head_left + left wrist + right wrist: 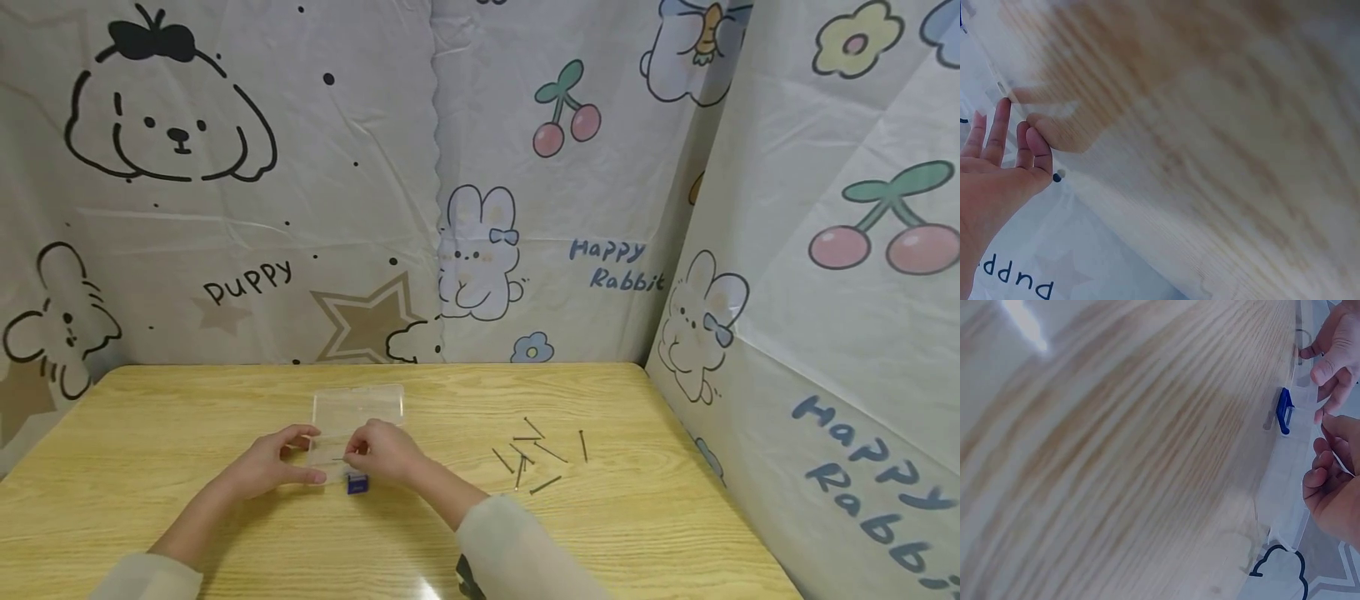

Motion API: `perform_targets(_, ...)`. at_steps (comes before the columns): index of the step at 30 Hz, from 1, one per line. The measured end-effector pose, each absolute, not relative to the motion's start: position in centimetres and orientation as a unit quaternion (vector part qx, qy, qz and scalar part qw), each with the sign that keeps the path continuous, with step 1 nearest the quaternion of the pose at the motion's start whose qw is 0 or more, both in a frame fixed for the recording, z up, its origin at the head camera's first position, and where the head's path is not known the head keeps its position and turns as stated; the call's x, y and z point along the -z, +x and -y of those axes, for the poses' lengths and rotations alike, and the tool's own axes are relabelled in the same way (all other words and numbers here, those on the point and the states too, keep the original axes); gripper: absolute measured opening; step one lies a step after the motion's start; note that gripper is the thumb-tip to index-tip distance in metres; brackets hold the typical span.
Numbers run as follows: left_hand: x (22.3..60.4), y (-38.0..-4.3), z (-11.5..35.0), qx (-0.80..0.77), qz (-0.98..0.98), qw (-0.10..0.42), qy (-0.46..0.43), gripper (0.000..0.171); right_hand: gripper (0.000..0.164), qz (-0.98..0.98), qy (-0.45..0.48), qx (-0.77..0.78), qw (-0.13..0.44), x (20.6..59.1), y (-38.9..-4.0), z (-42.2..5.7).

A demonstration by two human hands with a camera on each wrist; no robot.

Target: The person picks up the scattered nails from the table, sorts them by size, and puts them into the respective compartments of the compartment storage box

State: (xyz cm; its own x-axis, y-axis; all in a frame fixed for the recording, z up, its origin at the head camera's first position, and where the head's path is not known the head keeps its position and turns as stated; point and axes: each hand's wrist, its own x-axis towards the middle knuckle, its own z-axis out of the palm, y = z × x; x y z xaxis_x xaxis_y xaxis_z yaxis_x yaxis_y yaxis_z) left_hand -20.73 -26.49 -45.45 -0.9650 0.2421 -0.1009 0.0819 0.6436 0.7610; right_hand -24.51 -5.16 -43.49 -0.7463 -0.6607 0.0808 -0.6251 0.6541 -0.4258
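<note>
A clear plastic box (324, 450) lies on the table with its lid (356, 408) raised at the back. On its front edge is a blue latch (357, 483), also seen in the right wrist view. My left hand (264, 460) holds the box's left end, thumb at the front corner and fingers at the back. Over the box, my right hand (386, 452) pinches a thin nail (340, 459) between thumb and fingertips. Most of that nail is hidden by the fingers. The left wrist view shows the left fingertips at the table's surface.
Several loose nails (551, 452) lie scattered on the wooden table (637, 525), right of the box. A dark object (468, 577) shows partly under the right sleeve. Printed cloth (360, 192) hangs behind the table and along its right side.
</note>
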Motion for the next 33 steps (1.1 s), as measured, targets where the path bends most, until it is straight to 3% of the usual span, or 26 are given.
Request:
perform_targets(13, 45.4, -20.6, 26.4, -0.414, -0.901, 0.098, 0.085, 0.078, 0.013, -0.91, -0.337, 0.232, 0.066, 44.2, -24.5, 6.5)
perform_targets(33, 45.3, -20.7, 26.3, -0.409, -0.904, 0.101, 0.078, 0.08, 0.014, -0.917, -0.322, 0.23, 0.054, 45.0, -24.3, 6.7)
